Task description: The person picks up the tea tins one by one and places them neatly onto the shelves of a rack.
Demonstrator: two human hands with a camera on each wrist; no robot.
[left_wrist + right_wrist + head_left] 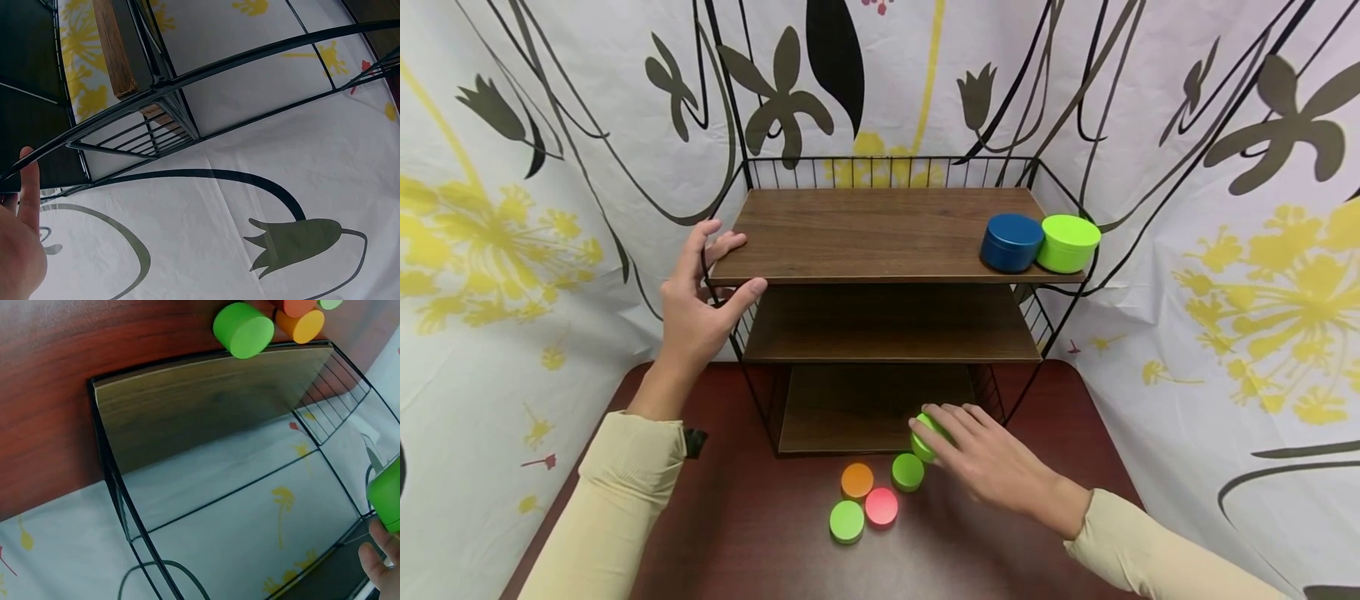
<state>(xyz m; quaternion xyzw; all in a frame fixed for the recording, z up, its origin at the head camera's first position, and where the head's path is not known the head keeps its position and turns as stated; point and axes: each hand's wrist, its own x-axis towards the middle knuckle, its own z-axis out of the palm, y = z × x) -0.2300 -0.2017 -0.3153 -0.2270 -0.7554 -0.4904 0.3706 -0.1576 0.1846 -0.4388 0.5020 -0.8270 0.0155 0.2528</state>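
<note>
A three-tier shelf rack with wooden boards and a black wire frame stands ahead of me. My left hand grips its upper left side, thumb at the front edge of the top board and fingers around the frame. In the left wrist view one finger lies against a black rod. My right hand holds a light green round container from above, in front of the bottom board. That container also shows at the edge of the right wrist view, fingers against its underside.
Below the rack, the dark red table bears an orange container, a darker green one, a pinkish-red one and a light green one. On the top board's right end sit a blue container and a lime one.
</note>
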